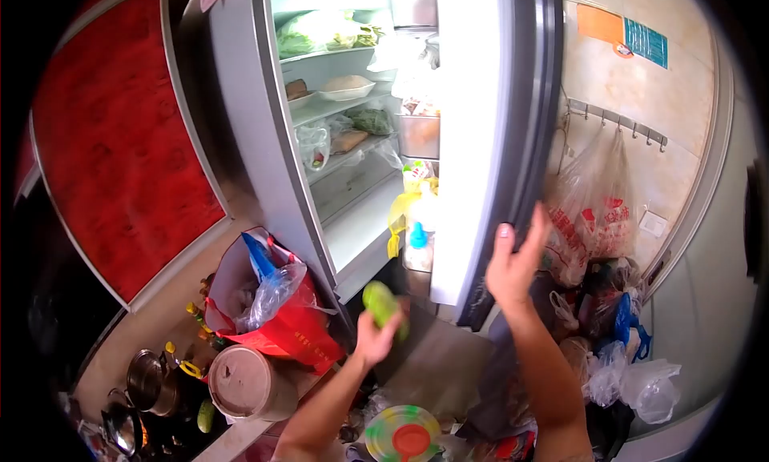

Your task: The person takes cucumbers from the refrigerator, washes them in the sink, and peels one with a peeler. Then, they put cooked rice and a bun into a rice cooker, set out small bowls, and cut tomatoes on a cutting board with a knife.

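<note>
My left hand (375, 339) is closed around a thick, light green cucumber (381, 303), held upright in front of the open fridge's lower edge. Its lower end is partly covered by my fingers. My right hand (517, 262) is raised at the outer edge of the fridge door (521, 142), fingers spread and holding nothing. Whether it touches the door I cannot tell. Inside the lit fridge (352, 230) are bagged greens (328, 31), a white plate (348, 92) with food on it, and bagged items. Door racks carry a bottle with a blue cap (417, 236) and a yellow bag (398, 214).
At left, a red bag (280, 342) stands behind a lidded bucket (248, 382), near pots (152, 382) and another green vegetable (206, 415). A round colourful lid (403, 435) lies below me. Plastic bags (597, 198) hang from wall hooks at right, above piled bags (633, 382).
</note>
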The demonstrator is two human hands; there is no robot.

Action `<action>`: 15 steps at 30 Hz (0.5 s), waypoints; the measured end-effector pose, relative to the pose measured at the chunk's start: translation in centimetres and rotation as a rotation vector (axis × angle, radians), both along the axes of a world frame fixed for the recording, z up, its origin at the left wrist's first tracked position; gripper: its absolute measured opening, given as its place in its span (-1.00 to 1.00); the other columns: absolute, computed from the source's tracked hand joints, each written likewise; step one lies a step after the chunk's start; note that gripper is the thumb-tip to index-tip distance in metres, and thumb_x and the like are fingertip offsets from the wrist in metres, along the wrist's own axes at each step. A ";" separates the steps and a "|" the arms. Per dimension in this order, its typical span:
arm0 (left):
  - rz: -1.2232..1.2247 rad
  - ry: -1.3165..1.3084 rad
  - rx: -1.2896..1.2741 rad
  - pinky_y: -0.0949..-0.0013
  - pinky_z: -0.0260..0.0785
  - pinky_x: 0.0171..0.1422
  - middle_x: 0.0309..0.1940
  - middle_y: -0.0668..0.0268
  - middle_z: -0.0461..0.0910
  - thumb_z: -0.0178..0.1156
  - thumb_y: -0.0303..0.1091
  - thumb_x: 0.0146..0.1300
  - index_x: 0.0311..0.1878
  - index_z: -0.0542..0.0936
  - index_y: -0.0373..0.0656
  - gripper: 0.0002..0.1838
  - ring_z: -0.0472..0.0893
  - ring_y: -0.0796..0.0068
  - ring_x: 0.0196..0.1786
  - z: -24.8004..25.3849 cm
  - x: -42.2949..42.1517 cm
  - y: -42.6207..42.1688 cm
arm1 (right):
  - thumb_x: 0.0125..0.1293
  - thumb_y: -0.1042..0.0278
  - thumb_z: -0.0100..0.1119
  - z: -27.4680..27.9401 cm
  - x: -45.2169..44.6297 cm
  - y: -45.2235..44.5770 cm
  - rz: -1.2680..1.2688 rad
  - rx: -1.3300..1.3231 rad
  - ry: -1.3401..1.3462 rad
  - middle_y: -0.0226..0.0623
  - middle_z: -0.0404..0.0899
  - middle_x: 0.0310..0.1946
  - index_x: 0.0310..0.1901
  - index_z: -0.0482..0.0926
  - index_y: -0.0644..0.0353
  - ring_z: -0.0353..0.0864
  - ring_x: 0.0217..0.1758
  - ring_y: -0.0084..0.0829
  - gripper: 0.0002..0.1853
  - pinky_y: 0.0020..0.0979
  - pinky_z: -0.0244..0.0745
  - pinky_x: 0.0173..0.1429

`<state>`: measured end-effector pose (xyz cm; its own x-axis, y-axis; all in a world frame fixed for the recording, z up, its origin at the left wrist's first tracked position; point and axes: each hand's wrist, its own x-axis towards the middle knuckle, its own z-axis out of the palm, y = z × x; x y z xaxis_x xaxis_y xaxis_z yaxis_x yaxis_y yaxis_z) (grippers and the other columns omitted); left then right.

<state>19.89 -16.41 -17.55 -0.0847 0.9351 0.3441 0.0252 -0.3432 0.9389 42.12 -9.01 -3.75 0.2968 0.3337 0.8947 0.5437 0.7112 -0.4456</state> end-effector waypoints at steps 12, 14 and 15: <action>0.470 -0.402 -0.478 0.37 0.47 -0.21 -0.40 0.25 0.62 0.16 -0.30 0.15 -0.12 0.54 -0.29 -0.71 0.61 0.44 -0.32 -11.1 -3.6 -30.2 | 0.13 0.33 0.13 0.9 -19.7 2.0 0.093 -0.001 -0.292 0.36 -0.06 0.34 0.36 -0.03 0.51 0.00 0.38 0.27 -0.17 0.10 -0.05 0.42; 0.590 -0.360 -0.590 0.40 0.41 -0.30 -0.44 0.30 0.58 0.14 -0.30 0.21 -0.19 0.50 -0.26 -0.77 0.54 0.51 -0.40 -11.4 -3.2 -33.2 | 0.14 0.29 0.12 0.4 -22.5 3.3 0.050 0.011 -0.375 0.39 -0.07 0.35 0.37 -0.07 0.52 -0.02 0.41 0.26 -0.15 0.09 -0.09 0.43; 0.645 -0.349 -0.606 0.39 0.38 -0.33 -0.46 0.33 0.56 0.18 -0.23 0.21 -0.19 0.51 -0.27 -0.72 0.50 0.53 -0.43 -10.7 -2.7 -34.6 | 0.14 0.29 0.12 0.2 -24.0 3.6 -0.012 0.061 -0.394 0.39 -0.05 0.34 0.37 -0.07 0.51 0.00 0.41 0.25 -0.15 0.10 -0.07 0.42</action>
